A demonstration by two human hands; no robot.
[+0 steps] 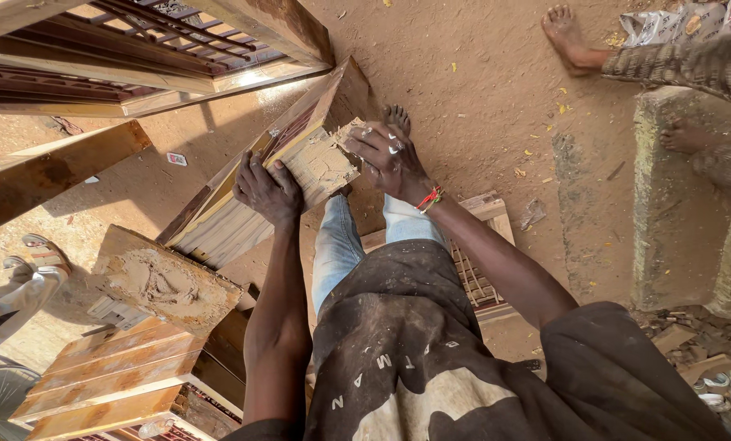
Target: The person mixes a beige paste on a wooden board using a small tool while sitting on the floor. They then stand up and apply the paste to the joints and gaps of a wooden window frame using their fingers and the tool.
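Note:
My left hand (pixel 269 189) grips the near side of a wooden frame end (pixel 320 167) whose cut face is smeared with pale filler paste. My right hand (pixel 391 157) presses on the far edge of that same face, with paste on the fingers and a red thread band at the wrist. The long frame (pixel 243 184) slants away to the lower left. My bare foot (pixel 396 119) shows just beyond the hands, on the dirt ground.
A flat board (pixel 165 282) caked with paste lies on stacked wooden frames (pixel 104 380) at lower left. A grilled wooden window frame (pixel 136 49) stands at upper left. Another person's bare feet (pixel 568 37) rest at upper right by a concrete block (pixel 672 204).

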